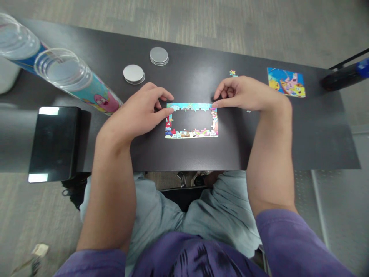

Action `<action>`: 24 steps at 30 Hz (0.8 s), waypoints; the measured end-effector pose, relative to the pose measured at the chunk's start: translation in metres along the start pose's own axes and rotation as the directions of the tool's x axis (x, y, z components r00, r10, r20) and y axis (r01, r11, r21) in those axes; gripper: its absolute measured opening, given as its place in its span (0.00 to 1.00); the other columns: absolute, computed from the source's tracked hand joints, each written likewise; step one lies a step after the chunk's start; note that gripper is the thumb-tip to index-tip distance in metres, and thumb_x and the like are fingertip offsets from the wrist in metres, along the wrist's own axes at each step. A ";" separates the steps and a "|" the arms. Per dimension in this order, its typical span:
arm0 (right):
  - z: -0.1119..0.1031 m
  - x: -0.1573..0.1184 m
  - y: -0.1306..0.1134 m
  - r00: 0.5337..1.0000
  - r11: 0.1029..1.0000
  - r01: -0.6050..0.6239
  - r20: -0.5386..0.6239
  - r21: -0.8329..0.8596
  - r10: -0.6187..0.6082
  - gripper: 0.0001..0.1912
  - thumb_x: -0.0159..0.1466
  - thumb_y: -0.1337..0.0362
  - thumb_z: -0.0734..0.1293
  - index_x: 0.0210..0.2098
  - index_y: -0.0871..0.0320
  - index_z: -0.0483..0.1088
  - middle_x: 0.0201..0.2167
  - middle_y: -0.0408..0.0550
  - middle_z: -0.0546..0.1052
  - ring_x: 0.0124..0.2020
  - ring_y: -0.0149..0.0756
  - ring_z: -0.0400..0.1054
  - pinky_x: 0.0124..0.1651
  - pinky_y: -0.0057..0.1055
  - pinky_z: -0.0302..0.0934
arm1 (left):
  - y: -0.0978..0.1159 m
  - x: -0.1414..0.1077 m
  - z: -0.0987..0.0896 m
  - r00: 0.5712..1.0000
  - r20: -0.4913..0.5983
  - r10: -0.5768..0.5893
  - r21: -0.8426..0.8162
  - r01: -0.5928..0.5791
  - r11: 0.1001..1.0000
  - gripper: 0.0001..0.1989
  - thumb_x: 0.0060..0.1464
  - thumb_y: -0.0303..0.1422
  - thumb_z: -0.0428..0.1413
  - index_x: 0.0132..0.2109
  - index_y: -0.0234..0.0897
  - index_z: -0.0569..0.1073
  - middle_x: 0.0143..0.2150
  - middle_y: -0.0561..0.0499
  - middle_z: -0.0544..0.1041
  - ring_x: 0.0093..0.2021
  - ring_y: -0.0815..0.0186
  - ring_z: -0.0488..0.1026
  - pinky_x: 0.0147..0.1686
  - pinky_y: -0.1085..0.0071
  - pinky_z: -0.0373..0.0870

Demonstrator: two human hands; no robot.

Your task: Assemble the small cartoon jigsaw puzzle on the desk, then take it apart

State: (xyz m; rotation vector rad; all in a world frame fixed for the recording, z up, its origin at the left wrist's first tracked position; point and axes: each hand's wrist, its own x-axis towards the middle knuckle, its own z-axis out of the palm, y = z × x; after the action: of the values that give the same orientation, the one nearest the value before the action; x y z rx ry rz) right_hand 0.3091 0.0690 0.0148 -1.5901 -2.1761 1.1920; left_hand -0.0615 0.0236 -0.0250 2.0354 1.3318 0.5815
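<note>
A rectangular jigsaw puzzle border lies joined on the dark table, its inside showing bare tabletop. My left hand is open at the border's upper left corner, thumb tip touching it and index finger just above. At the upper right corner my right hand rests its thumb on the edge, with the other fingers curled loosely apart from it. Neither hand holds anything. Some loose puzzle pieces show behind my right hand, which partly hides them. A small piece peeks out below that hand.
On the right lie a colourful cartoon picture card and a dark bottle. Round metal lids sit in two stacks at the back. Tall cartoon tubes with clear tops stand left, near a black tablet-like case overhanging the front edge.
</note>
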 end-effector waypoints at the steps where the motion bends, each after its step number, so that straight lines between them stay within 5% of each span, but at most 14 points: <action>1: 0.000 0.001 0.002 1.000 1.000 0.002 0.004 0.012 -0.002 0.16 0.72 0.61 0.94 0.44 0.51 0.86 0.34 0.41 0.75 0.39 0.39 0.66 0.45 0.44 0.58 | -0.001 0.000 -0.001 1.000 0.009 0.005 -0.001 -0.005 1.000 0.15 0.71 0.37 0.70 0.61 0.44 0.90 0.62 0.44 0.85 0.46 0.56 0.82 0.59 0.55 0.85; 11: 0.005 0.013 0.020 0.995 0.993 0.101 0.001 0.056 -0.101 0.31 0.63 0.33 0.98 0.40 0.46 0.86 0.31 0.44 0.75 0.37 0.42 0.64 0.39 0.45 0.58 | 0.000 0.002 0.000 1.000 -0.019 -0.010 0.011 0.010 1.000 0.11 0.74 0.33 0.66 0.57 0.45 0.91 0.58 0.45 0.84 0.42 0.58 0.80 0.56 0.56 0.85; 24: 0.004 0.006 0.010 0.993 0.997 0.076 -0.091 0.028 -0.073 0.23 0.68 0.42 0.95 0.40 0.46 0.86 0.31 0.45 0.75 0.38 0.45 0.68 0.41 0.46 0.65 | 0.009 0.001 0.003 0.999 -0.021 -0.033 0.077 0.034 0.996 0.11 0.75 0.34 0.66 0.56 0.45 0.93 0.60 0.43 0.85 0.40 0.58 0.80 0.57 0.52 0.87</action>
State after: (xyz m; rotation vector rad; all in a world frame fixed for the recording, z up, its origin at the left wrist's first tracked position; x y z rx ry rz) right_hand 0.3113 0.0731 0.0030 -1.5061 -2.1302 1.1054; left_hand -0.0530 0.0215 -0.0202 2.0700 1.4175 0.5442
